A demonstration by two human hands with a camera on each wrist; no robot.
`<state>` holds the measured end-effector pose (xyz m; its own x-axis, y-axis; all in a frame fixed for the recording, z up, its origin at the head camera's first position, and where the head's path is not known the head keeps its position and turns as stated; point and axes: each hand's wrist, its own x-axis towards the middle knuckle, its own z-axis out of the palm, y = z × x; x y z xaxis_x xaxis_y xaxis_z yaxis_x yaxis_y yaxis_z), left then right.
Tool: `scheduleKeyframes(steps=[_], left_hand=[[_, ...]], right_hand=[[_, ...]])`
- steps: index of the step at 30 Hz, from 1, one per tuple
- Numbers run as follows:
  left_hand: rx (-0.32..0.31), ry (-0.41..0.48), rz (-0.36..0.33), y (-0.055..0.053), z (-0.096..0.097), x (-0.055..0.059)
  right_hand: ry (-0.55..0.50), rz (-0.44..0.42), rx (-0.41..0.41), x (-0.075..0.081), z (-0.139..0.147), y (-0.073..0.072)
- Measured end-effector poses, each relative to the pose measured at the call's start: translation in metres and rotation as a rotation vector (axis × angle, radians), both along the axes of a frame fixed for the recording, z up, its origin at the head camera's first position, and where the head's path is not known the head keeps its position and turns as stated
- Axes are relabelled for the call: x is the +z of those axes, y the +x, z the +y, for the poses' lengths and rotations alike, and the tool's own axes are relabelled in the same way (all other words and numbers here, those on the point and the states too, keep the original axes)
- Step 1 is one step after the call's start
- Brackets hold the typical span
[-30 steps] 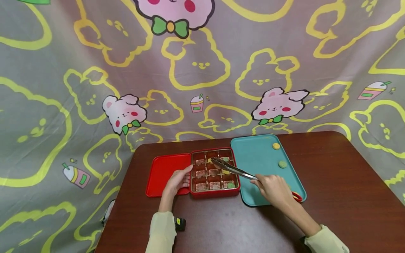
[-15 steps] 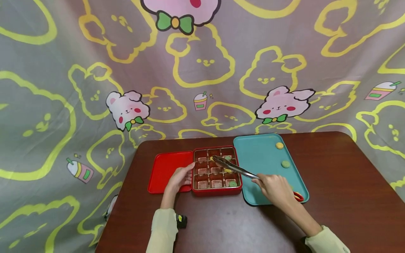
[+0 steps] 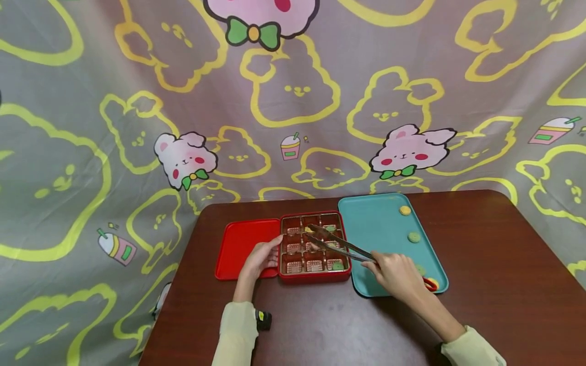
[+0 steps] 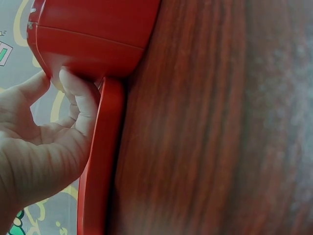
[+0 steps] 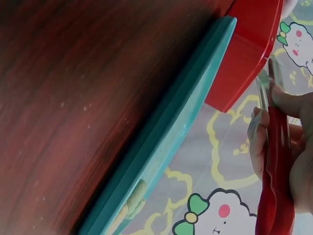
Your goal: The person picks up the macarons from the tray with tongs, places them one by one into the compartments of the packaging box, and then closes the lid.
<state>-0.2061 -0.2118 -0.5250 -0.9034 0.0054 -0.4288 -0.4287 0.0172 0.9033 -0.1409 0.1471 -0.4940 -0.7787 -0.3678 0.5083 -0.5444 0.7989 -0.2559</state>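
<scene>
My left hand (image 3: 263, 256) grips the left edge of a red box (image 3: 316, 277), thumb at the rim and bent fingers against the side wall. The box has a divided insert with nine compartments. My right hand (image 3: 398, 274) holds metal tongs (image 3: 354, 249) with red handles (image 5: 276, 171). The tongs' arms stand apart over the middle compartments. A yellow biscuit (image 3: 309, 230) lies in the back middle compartment, beside the upper tong tip. Green biscuits sit in the back right and front right (image 3: 338, 266) compartments. The middle right compartment's content is partly covered by the tongs.
The red lid (image 3: 244, 244) lies flat at the box's left. On the right stands a teal tray (image 3: 375, 218) with a yellow biscuit (image 3: 405, 210), a green biscuit (image 3: 414, 237) and more biscuits near my right hand. A patterned cloth (image 3: 320, 101) hangs behind the table.
The tongs' arms have spread apart, and the yellow biscuit now lies loose in the back middle compartment. The left hand keeps its place on the box. The head view has shifted slightly.
</scene>
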Motion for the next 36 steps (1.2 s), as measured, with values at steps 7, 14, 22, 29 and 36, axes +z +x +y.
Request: scheduleKeyframes(steps=[7,14,22,29,36], left_hand=[[-0.004,0.001,0.0,-0.002,0.0,0.001],[0.007,-0.003,0.0,-0.001,0.002,0.001],[0.01,-0.008,0.0,0.003,0.0,0.001],[0.009,-0.003,-0.001,0.005,-0.001,-0.002],[-0.001,0.001,0.005,0.002,-0.001,0.0]], right_hand=[[0.011,-0.033,-0.042,0.004,0.006,0.0],[-0.002,-0.02,-0.053,0.006,0.014,0.002],[0.006,-0.002,-0.069,0.006,0.025,0.003],[0.017,0.021,-0.099,0.005,0.036,0.006],[0.003,0.023,-0.155,0.008,0.052,0.005]])
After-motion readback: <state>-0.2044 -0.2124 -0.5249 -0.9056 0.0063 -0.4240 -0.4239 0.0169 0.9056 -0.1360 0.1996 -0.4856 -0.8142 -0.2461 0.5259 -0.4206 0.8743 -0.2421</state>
